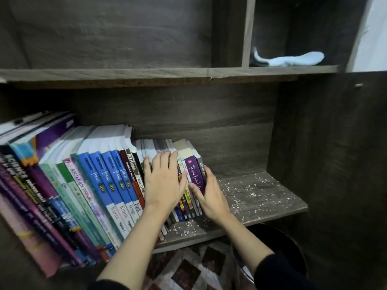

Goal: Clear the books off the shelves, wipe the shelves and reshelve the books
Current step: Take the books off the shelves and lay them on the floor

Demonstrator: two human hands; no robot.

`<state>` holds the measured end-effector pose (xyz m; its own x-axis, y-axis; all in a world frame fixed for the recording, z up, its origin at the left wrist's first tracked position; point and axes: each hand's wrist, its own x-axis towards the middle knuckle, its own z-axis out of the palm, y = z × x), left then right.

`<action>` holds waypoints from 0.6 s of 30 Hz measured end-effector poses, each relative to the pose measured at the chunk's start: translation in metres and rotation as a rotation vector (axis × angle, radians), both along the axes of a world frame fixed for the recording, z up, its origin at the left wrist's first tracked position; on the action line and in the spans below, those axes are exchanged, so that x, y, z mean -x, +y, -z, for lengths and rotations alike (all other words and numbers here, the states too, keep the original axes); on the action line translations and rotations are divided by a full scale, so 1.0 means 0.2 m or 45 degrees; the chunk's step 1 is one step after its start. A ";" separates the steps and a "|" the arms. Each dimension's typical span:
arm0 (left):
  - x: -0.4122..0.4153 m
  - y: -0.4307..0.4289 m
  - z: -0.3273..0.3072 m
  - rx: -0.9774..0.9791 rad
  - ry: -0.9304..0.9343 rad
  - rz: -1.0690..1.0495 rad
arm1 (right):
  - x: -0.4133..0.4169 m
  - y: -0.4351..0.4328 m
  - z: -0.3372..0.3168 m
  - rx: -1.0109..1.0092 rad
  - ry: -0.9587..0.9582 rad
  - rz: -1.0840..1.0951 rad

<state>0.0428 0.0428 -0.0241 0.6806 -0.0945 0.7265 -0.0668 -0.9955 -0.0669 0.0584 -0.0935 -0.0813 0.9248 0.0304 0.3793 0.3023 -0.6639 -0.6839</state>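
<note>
Gripping the purple book (193,170) is the right hand (211,197); just left of that book, the left hand (165,181), grip released, is pressing paperbacks (186,204).

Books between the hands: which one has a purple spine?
The purple book with white handwritten lettering, near the row's right end, where the right hand grips the small books; neighbouring spines are white, grey or yellow.
</note>
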 end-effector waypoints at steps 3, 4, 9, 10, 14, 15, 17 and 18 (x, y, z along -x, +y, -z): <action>-0.02 0.00 0.02 -0.023 -0.104 -0.005 | -0.02 0.00 0.02 0.050 -0.043 0.022; -0.02 0.00 0.03 -0.040 -0.124 -0.007 | -0.03 0.00 0.02 0.066 -0.059 0.025; -0.04 0.02 0.06 -0.078 -0.141 -0.033 | -0.08 -0.01 0.05 0.180 -0.050 0.027; -0.05 0.02 0.06 -0.081 -0.138 -0.036 | -0.08 -0.01 0.06 0.184 -0.050 0.023; -0.05 0.02 0.07 -0.078 -0.148 -0.037 | -0.06 -0.01 0.08 0.176 -0.074 0.024; -0.05 0.02 0.07 -0.076 -0.151 -0.033 | -0.06 0.00 0.08 0.166 -0.067 0.023; -0.05 0.02 0.08 -0.072 -0.154 -0.033 | -0.04 0.00 0.08 0.135 -0.059 0.026; -0.05 0.02 0.08 -0.074 -0.157 -0.037 | -0.04 0.00 0.08 0.115 -0.059 0.027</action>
<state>0.0524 0.0463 -0.0391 0.5893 -0.1202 0.7989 -0.0259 -0.9912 -0.1301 0.0657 -0.0940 -0.0979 0.9071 0.0469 0.4183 0.3176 -0.7287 -0.6068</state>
